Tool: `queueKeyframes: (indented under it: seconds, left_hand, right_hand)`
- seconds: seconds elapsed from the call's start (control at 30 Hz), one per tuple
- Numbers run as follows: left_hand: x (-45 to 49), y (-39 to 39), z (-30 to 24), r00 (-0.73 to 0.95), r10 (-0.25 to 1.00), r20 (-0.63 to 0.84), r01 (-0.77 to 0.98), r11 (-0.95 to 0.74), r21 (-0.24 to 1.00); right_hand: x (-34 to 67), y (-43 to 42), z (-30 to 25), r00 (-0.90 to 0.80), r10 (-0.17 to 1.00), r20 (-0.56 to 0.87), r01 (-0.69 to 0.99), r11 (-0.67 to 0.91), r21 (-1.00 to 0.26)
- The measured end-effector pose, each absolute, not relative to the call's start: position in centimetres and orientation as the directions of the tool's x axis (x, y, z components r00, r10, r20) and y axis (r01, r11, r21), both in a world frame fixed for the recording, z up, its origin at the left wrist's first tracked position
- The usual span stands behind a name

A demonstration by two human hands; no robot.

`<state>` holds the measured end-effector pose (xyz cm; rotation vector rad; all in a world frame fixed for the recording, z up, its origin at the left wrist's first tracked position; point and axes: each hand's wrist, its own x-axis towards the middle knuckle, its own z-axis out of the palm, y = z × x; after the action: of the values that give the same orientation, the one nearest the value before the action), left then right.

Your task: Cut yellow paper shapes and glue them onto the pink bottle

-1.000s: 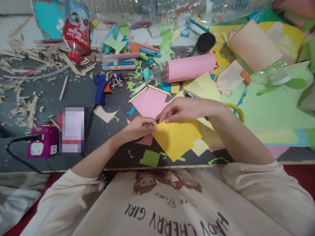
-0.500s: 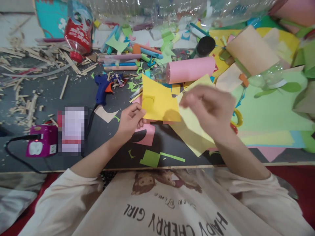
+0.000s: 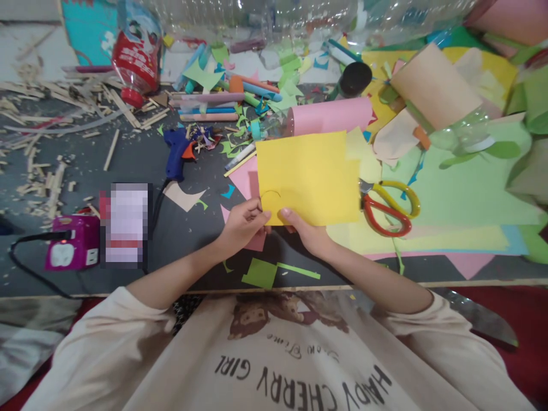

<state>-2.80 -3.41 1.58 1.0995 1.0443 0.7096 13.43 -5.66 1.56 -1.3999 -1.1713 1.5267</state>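
Observation:
A yellow sheet of paper (image 3: 308, 174) is held up above the dark table (image 3: 128, 165), with a small curved cut near its lower left edge. My left hand (image 3: 244, 225) pinches the sheet's bottom edge at the left of that cut. My right hand (image 3: 306, 234) grips the same edge just to the right, thumb on top. Both hands are closed on the paper and nearly touch each other. Yellow-and-red scissors (image 3: 387, 206) lie on the table just right of the sheet.
A blue glue gun (image 3: 175, 153) lies left of the sheet, its cord running to a purple power strip (image 3: 68, 250). A pink paper roll (image 3: 329, 115), coloured paper sheets, scraps and wood sticks (image 3: 55, 114) cover the table. A plastic bottle with red label (image 3: 135, 54) lies at the back.
The yellow sheet was lifted off the table by my left hand and turned. My right hand, which had let go and moved away right, came back to grip the bottom edge. The scissors now show.

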Motion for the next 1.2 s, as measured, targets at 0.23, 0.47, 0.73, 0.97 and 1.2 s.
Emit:
queueKeyframes:
  seconds: [0.23, 0.47, 0.73, 0.97, 1.2]
  left_hand:
    - [-3.1, -2.4, 2.0, 0.413, 0.817, -0.403, 0.120, 0.390, 0.913]
    - [-3.2, -2.2, 1.9, 0.432, 0.799, -0.418, 0.136, 0.400, 0.906]
    - [-3.2, -1.9, 1.8, 0.414, 0.823, -0.389, 0.084, 0.391, 0.917]
    - [-3.1, -2.0, 1.7, 0.360, 0.853, -0.377, 0.044, 0.388, 0.920]
    - [-3.1, -2.1, 1.9, 0.351, 0.850, -0.394, 0.031, 0.410, 0.912]
  right_hand:
    - [13.7, -4.8, 1.1, -0.184, 0.935, -0.302, -0.002, -0.308, -0.951]
    - [14.0, -4.6, 1.3, -0.175, 0.909, -0.378, 0.033, -0.379, -0.925]
    - [13.9, -4.6, 1.0, -0.183, 0.889, -0.419, 0.075, -0.412, -0.908]
    - [14.2, -4.7, 0.8, -0.241, 0.858, -0.454, 0.179, -0.420, -0.889]
    - [14.0, -4.5, 1.0, -0.252, 0.863, -0.438, 0.124, -0.420, -0.899]
